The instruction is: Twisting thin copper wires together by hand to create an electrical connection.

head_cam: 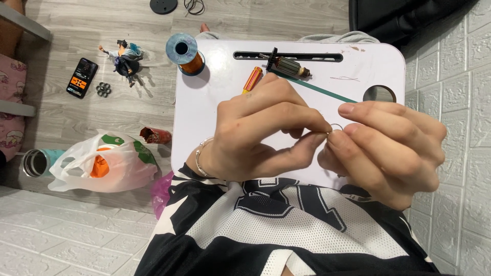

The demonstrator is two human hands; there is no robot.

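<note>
Both hands meet over a small white lap table [215, 102]. My left hand [255, 133] and my right hand [388, 148] each pinch a thin loop of copper wire [335, 128] between thumb and forefinger, fingertips nearly touching. A bracelet circles my left wrist. Behind the hands lie an orange-handled screwdriver [252, 79], a motor armature [289, 65] with copper windings, and a thin green strip [317, 88]. A spool of copper wire [184, 53] stands at the table's far left corner.
On the wooden floor to the left are a phone [82, 76], a small figurine [123, 56], a ring-shaped metal part [103, 89], a white plastic bag [102, 163], a red can [155, 135] and a metal tumbler [35, 162]. A white brick wall runs along the right.
</note>
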